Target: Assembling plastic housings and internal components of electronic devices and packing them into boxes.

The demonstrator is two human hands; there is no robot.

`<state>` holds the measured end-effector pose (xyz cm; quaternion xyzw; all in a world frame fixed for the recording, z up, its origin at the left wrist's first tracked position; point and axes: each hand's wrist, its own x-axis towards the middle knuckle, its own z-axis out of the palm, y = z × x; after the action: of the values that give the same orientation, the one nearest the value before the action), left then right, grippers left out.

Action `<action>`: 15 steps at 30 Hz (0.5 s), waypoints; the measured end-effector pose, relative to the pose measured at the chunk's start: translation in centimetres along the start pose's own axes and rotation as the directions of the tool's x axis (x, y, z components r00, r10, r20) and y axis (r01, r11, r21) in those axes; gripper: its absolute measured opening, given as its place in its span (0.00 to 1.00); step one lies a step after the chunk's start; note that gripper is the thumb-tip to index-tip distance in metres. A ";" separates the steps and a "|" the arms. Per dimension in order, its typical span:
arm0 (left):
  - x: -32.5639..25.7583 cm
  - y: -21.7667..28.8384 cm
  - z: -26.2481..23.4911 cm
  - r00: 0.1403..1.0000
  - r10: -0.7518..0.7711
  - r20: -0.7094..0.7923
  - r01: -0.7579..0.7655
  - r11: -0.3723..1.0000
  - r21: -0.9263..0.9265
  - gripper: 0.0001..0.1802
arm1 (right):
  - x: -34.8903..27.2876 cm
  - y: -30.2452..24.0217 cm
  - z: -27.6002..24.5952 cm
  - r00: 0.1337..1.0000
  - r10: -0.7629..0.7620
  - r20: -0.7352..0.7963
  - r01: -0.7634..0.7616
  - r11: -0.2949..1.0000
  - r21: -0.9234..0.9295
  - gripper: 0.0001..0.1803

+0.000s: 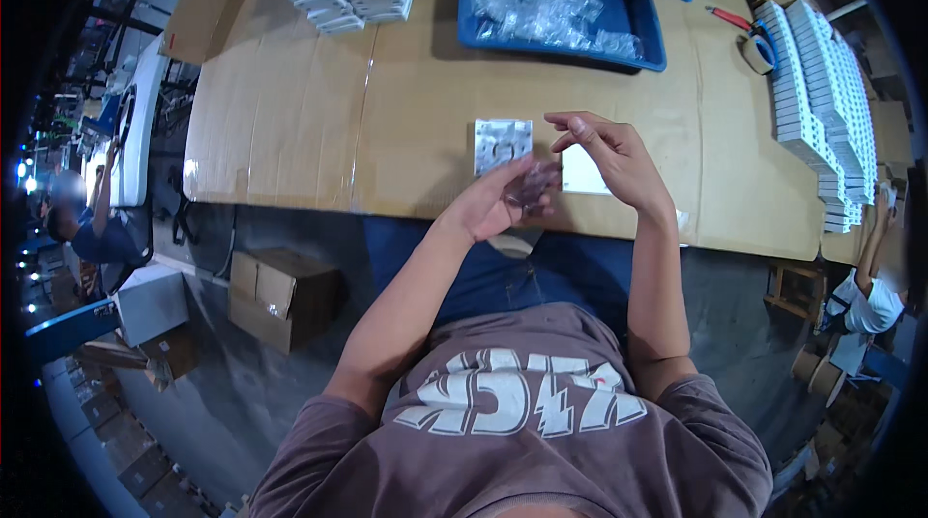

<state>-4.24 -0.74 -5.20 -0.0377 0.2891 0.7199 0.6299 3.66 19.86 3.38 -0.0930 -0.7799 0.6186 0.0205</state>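
The left hand (488, 207) was curled around a small clear plastic bag (530, 186), just in front of the square white plate (503, 144) on the tabletop (406, 102). The right hand (604, 153) hovered beside the bag, fingers loosely open, holding nothing.

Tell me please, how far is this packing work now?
Done: white boxes stand stacked at the right. In hand: the left hand holds a small clear bag, the right hand above it. Left: a blue tray full of clear bags.
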 end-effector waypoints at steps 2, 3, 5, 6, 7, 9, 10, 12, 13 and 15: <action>0.3 0.4 -0.8 1.000 -0.018 0.024 0.017 0.999 0.046 0.29 | 1.2 0.6 -1.6 0.994 0.030 -0.109 -0.032 0.999 -0.014 0.22; 0.3 0.5 -1.0 0.997 -0.020 0.078 0.014 0.998 0.067 0.30 | 2.1 1.1 -2.6 0.992 0.008 -0.125 -0.012 0.999 -0.032 0.22; 0.3 0.2 -2.6 0.988 -0.040 0.146 0.028 0.996 0.086 0.34 | 5.0 2.3 -5.0 0.973 -0.040 -0.228 0.000 0.985 -0.174 0.18; 0.2 0.2 -3.2 0.964 -0.070 0.257 0.049 0.995 0.088 0.35 | 6.6 2.8 -6.2 0.949 -0.099 -0.300 0.045 0.982 -0.183 0.13; 0.1 0.2 -3.4 0.929 -0.100 0.357 0.072 0.993 0.090 0.37 | 8.3 3.3 -7.6 0.944 -0.117 -0.309 0.057 0.979 -0.196 0.13; -0.5 0.1 -2.4 0.920 -0.129 0.371 0.066 0.982 0.177 0.39 | 11.4 4.1 -10.8 0.895 -0.217 -0.389 0.072 0.932 -0.355 0.10; -0.5 -0.4 -2.3 0.892 -0.131 0.433 0.091 0.990 0.111 0.34 | 13.2 4.5 -12.2 0.890 -0.231 -0.393 0.080 0.928 -0.365 0.10; 0.3 0.0 -2.7 0.886 -0.247 0.393 0.143 0.950 0.276 0.34 | 16.8 4.8 -14.5 0.830 -0.279 -0.483 -0.014 0.855 -0.518 0.10; 0.6 -0.1 -2.9 0.876 -0.282 0.390 0.164 0.937 0.309 0.34 | 18.2 4.8 -15.5 0.827 -0.289 -0.482 -0.006 0.853 -0.521 0.10; 1.0 -0.1 -3.0 0.872 -0.305 0.382 0.190 0.931 0.311 0.33 | 21.1 4.7 -17.2 0.798 -0.337 -0.499 -0.078 0.764 -0.641 0.11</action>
<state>-5.29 -1.22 -8.18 0.1667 0.2310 0.5784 0.7644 -13.99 41.03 1.05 -0.2234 -0.8998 0.2566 0.2732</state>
